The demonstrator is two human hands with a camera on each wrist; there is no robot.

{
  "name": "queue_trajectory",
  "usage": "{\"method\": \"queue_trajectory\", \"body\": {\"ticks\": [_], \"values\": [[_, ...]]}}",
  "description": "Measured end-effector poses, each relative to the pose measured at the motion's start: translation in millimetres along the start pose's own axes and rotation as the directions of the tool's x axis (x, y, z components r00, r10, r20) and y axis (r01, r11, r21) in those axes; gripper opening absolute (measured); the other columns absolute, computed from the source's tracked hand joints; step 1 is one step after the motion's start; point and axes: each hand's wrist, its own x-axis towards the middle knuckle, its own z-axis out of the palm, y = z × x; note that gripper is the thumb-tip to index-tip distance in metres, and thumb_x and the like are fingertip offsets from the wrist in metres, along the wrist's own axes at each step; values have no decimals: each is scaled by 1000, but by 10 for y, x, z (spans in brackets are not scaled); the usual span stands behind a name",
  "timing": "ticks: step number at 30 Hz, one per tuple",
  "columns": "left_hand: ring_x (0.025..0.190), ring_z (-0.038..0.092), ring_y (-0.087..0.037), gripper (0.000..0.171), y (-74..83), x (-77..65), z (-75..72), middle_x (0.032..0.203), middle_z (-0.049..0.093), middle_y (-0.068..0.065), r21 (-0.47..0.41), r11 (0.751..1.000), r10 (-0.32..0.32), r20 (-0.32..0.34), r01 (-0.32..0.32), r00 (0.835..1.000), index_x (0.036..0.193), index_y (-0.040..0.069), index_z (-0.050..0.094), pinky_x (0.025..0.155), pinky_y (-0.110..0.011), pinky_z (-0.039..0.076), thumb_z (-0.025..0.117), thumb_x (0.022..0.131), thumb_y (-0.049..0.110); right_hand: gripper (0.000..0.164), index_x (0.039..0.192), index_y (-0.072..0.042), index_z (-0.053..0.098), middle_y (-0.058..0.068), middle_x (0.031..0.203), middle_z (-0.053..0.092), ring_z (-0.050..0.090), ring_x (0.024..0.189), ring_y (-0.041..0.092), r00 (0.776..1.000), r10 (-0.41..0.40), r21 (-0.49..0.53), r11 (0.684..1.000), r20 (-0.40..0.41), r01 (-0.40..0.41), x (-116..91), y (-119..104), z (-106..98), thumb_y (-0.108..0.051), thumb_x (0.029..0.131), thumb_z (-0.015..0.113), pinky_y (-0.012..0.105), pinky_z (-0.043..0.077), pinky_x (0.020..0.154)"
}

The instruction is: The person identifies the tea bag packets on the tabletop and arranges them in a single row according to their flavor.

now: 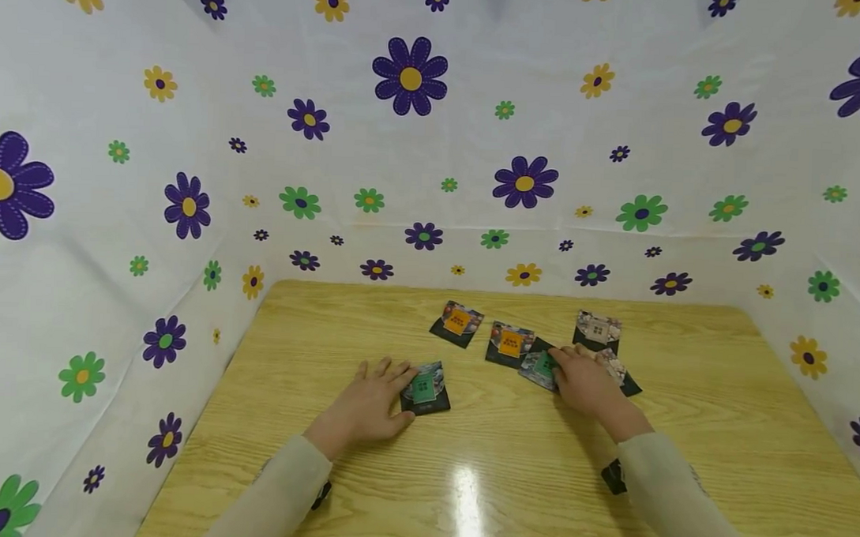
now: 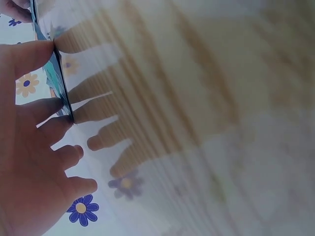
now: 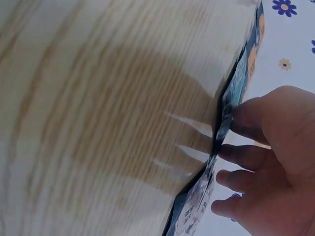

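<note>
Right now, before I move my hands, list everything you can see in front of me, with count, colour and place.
Orange-labelled packets: two, orange and dark, far middle
Green-labelled packets: two, green and dark, one per hand
Beige-labelled packets: two, beige and dark, far right
Dark pieces: two, mostly hidden, by the sleeves
Table: one, yellowish wood, below
Flowered cloth: white with purple, yellow, green, around table
Sleeves: two, pale, near side
Left hand: one, bare, centre-left
Right hand: one, bare, centre-right
</note>
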Motion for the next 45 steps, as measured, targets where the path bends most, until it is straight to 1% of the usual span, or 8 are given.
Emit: {"method": "queue_trajectory", "body": {"ticks": [19,23,27,30,32,35,40,45], "values": [[161,25,-43,79,-52,-59,16,172,34,-9,-41,998,-45,-36,43,998,167,15,33,127,-71,16,47,106,63,45,143,3,62,26,127,73,48,141,58,996,14,-82,996,-84,-21,-59,12,-8,-23,106,61,83,24,115],[160,26,-43,80,-25,-53,10,172,34,-10,-40,998,-55,-41,53,998,167,15,33,128,-70,17,48,106,63,42,140,4,64,12,88,78,73,103,42,993,2,-66,998,-120,-10,-64,-9,-34,-20,106,60,82,30,113],[160,27,-44,79,-16,-51,8,172,34,-10,-37,998,-58,-39,56,998,167,14,33,127,-71,19,49,106,62,38,136,6,66,1,65,66,58,54,17,990,-9,-30,1000,-143,5,-63,-10,-51,-17,106,62,61,58,87],[160,27,-43,80,-12,-48,4,173,33,-9,-30,998,-59,-30,58,998,167,14,32,127,-70,21,49,106,62,41,140,5,63,12,81,75,50,48,12,986,-30,-8,1000,-166,30,-50,-6,-49,-14,104,64,36,46,52],[160,27,-43,80,-10,-44,3,173,31,-9,-27,998,-61,-23,60,998,168,14,31,126,-70,22,49,106,62,45,143,3,61,21,99,77,52,50,12,983,-61,-4,998,-176,62,-38,-9,-52,-14,103,67,30,38,48],[160,27,-43,80,-8,-42,3,174,31,-9,-30,998,-62,-20,62,998,168,14,31,126,-70,23,49,106,62,54,151,0,55,28,127,70,57,60,13,982,-113,4,993,-150,115,-17,-21,-58,-12,101,69,30,40,53],[160,27,-42,80,-3,-46,-7,173,31,-8,-33,997,-65,-18,64,998,168,14,32,126,-70,24,50,106,62,64,157,-3,48,30,144,57,64,86,27,985,-165,18,986,-55,166,2,-49,-57,-9,95,66,35,41,60],[160,29,-42,80,1,-52,-15,173,33,-9,-28,998,-62,-19,61,998,167,14,33,125,-71,25,51,106,61,68,159,-3,46,32,151,51,61,123,52,984,-178,26,984,16,177,-14,-90,-67,-15,94,64,61,56,88]]}}
